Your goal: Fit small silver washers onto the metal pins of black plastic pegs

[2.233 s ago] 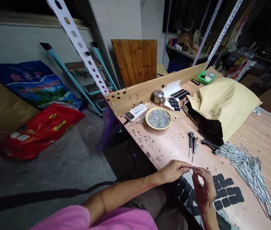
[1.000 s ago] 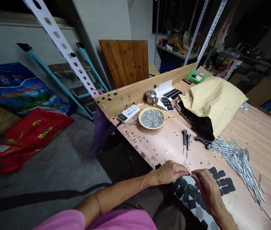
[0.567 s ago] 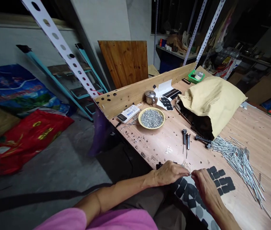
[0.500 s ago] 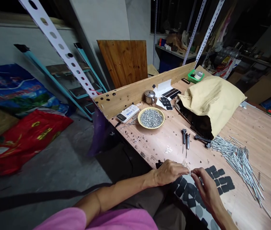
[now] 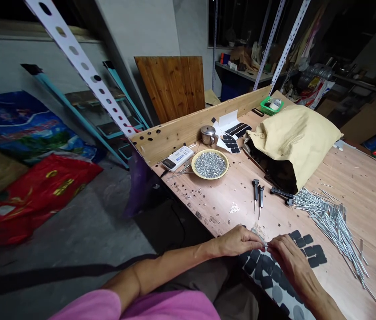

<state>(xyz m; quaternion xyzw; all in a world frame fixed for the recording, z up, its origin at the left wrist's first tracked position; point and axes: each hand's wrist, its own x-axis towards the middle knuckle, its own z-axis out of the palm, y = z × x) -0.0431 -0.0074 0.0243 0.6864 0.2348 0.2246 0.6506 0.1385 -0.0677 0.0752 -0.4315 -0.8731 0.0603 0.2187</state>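
My left hand (image 5: 239, 242) and my right hand (image 5: 290, 262) meet over the near edge of the bench, their fingertips together on a thin metal pin (image 5: 266, 244). Most of the pin is hidden by my fingers. Below my hands lie black rubber pads (image 5: 314, 257) on a white sheet (image 5: 276, 294). Small metal flakes (image 5: 257, 232) sit just beyond my left fingers. To the right lies a heap of long zinc-coated metal rods (image 5: 332, 226). A small pile of washers (image 5: 234, 207) and two black-handled tools (image 5: 256, 190) lie farther ahead.
Farther along the wooden bench (image 5: 350, 178) are a plate of washers (image 5: 210, 164), a steel cup (image 5: 208, 135), a white meter (image 5: 177, 158) and a large paper bag (image 5: 294, 146). The bench's left edge drops to a concrete floor (image 5: 74, 222).
My hands have drawn closer, with the right hand now flatter and lower. The view has swung slightly, shifting the bench leftward in the picture.
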